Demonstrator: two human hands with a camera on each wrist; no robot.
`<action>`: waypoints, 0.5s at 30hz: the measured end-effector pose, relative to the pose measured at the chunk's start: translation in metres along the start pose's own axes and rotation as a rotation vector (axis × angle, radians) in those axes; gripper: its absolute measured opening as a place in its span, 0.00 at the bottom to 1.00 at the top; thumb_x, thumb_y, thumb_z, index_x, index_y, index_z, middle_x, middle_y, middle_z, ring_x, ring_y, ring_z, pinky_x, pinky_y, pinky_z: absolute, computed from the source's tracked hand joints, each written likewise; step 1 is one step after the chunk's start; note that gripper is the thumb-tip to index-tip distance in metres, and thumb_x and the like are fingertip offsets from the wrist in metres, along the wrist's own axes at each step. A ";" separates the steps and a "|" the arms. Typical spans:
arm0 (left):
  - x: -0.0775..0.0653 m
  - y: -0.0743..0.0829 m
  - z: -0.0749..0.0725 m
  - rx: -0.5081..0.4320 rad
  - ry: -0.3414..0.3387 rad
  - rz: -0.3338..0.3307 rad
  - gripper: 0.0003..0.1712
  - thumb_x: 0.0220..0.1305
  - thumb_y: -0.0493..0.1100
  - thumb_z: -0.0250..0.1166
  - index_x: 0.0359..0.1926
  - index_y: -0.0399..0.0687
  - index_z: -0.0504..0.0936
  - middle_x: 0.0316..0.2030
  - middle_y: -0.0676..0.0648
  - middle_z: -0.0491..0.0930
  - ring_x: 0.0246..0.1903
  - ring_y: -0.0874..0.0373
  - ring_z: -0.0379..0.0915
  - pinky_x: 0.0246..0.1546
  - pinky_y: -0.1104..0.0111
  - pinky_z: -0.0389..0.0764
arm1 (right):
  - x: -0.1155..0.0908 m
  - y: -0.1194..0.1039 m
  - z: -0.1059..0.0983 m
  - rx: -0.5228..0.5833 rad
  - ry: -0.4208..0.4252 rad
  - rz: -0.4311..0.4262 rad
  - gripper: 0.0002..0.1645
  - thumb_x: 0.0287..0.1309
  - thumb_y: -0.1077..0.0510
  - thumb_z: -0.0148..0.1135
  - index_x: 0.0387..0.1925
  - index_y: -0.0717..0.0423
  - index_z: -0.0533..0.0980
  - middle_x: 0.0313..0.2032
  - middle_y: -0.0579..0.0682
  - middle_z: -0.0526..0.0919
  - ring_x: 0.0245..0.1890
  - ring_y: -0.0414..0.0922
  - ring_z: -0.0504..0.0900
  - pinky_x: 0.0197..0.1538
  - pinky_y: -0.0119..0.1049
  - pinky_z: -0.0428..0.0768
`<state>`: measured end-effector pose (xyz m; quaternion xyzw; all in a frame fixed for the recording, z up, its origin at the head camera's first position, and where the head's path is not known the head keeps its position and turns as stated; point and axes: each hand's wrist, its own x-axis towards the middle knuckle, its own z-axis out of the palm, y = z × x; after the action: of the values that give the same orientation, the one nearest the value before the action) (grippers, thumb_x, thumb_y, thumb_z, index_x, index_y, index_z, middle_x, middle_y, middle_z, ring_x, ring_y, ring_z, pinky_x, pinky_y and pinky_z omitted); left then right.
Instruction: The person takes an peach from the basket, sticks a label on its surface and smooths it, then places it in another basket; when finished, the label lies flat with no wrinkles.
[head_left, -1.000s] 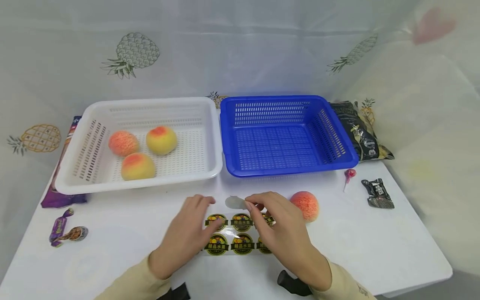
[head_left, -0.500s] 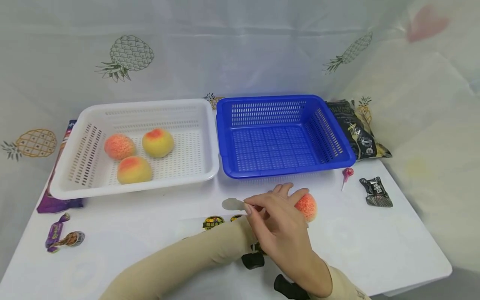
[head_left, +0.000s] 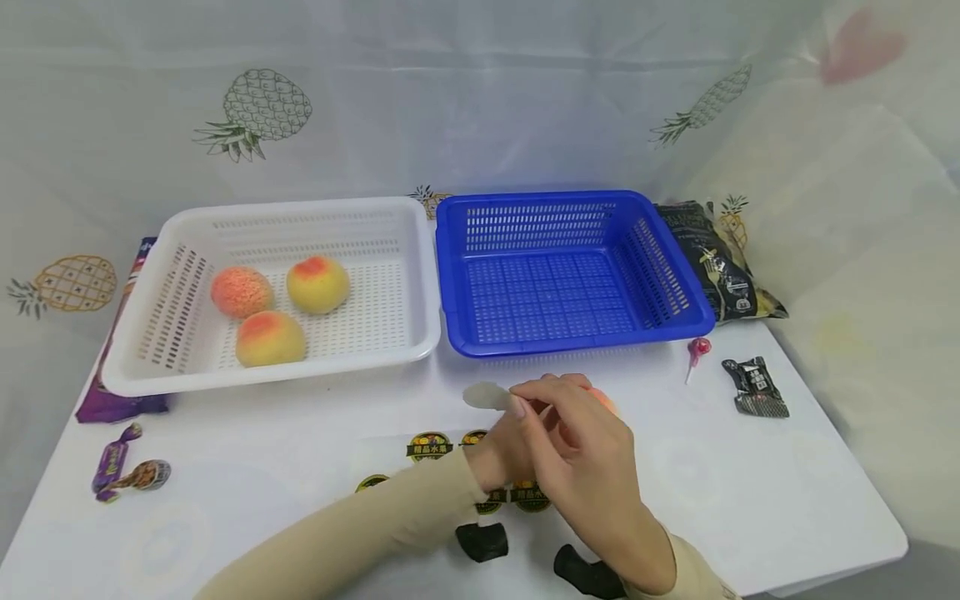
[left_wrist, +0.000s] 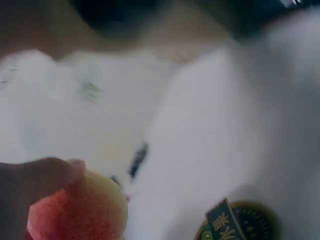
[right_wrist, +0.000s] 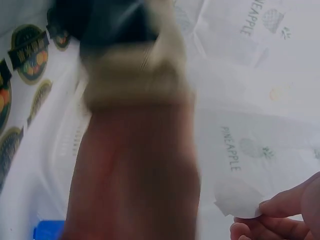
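My right hand (head_left: 588, 467) pinches a peeled sticker (head_left: 486, 396) by its edge between thumb and fingertips. The sticker's pale back shows in the right wrist view. My left hand (head_left: 504, 457) reaches across, passing under the right one in the head view. It grips a pink-and-yellow peach (left_wrist: 82, 212), the thumb lying over the fruit in the left wrist view. Most of that peach is hidden behind the right hand in the head view. Below the forearms lies a sheet of round black-and-gold stickers (head_left: 430, 447), partly covered by the left sleeve.
A white basket (head_left: 375, 360) holding 3 peaches stands at the back left. Beside it is a blue basket (head_left: 577, 346). To the right lie a black snack bag (head_left: 720, 267), a lollipop (head_left: 699, 348) and a black-wrapped candy (head_left: 756, 387). More wrapped sweets (head_left: 123, 467) lie at the left.
My left hand has crossed from the sticker sheet to the peach on the right, taken hold of it and drawn it leftward. The right hand keeps its pinch on the sticker, slightly shifted right.
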<state>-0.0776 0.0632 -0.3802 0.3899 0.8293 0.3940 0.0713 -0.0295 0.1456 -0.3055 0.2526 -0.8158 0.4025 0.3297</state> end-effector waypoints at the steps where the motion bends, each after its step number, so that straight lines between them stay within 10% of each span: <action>1: -0.005 -0.002 -0.003 -0.068 0.013 -0.022 0.12 0.53 0.41 0.60 0.40 0.48 0.72 0.31 0.56 0.74 0.32 0.67 0.67 0.35 0.80 0.69 | 0.000 0.000 -0.001 -0.002 0.003 0.009 0.07 0.50 0.64 0.60 0.34 0.60 0.77 0.28 0.48 0.80 0.26 0.36 0.73 0.31 0.24 0.71; 10: -0.081 -0.013 -0.057 -0.884 0.078 -0.421 0.39 0.46 0.43 0.69 0.56 0.64 0.59 0.53 0.48 0.64 0.39 0.51 0.76 0.36 0.61 0.78 | 0.004 0.005 -0.002 0.025 0.068 0.044 0.07 0.48 0.68 0.60 0.33 0.63 0.77 0.26 0.49 0.80 0.26 0.38 0.76 0.31 0.23 0.73; 15: -0.100 -0.016 -0.068 -1.081 0.089 -0.300 0.40 0.51 0.33 0.63 0.62 0.55 0.54 0.58 0.42 0.58 0.48 0.48 0.69 0.46 0.60 0.74 | 0.002 0.005 0.002 0.026 0.053 0.062 0.08 0.48 0.68 0.60 0.34 0.62 0.77 0.26 0.49 0.80 0.26 0.38 0.76 0.31 0.23 0.73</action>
<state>-0.0477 -0.0540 -0.3644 0.1586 0.5579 0.7645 0.2812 -0.0353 0.1467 -0.3074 0.2206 -0.8089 0.4298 0.3351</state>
